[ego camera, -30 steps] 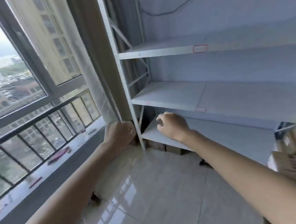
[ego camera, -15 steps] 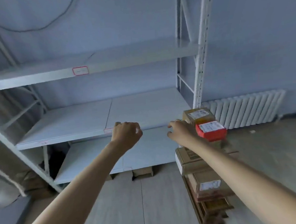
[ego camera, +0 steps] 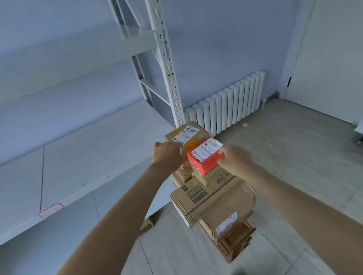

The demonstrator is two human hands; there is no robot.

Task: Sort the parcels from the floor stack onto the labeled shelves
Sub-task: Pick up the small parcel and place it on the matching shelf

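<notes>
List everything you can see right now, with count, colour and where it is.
red box: one, red with white label, top of the stack
brown boxes: several, exact count unclear, stacked on the floor
shelf unit: one, white, left, bare boards
shelf tag: one, red-edged, front edge of shelf
radiator: one, white, back wall
floor: pale tiles
left hand: loosely closed, beside the red box
right hand: grip on the red box's right side

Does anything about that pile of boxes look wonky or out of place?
Yes. The parcel stack looks uneven: boxes sit twisted at differing angles, and a large cardboard box overhangs the smaller ones beneath. The red parcel on top sits skewed too.
</notes>
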